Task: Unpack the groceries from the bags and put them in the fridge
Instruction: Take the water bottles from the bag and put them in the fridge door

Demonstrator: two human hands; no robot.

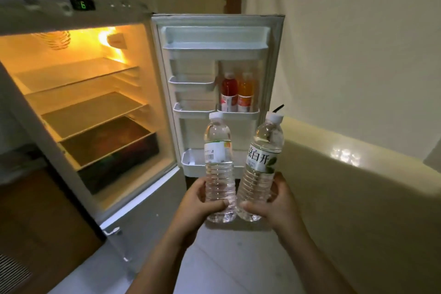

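My left hand (199,200) gripping one water bottle (218,167), right hand (274,205) gripping another (261,169), both near the open fridge door (214,38), red juice bottle (229,92) and orange juice bottle (245,93) on its far shelf, lit fridge (78,83) left.

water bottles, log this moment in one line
left hand: holds water bottle | right hand: holds second water bottle | fridge door: open | stage: not shelved yet

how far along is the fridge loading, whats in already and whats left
Done: a red drink bottle and an orange drink bottle stand in a door bin. In hand: the left hand and right hand each grip a water bottle. Left: shelving both; the bags are out of view.
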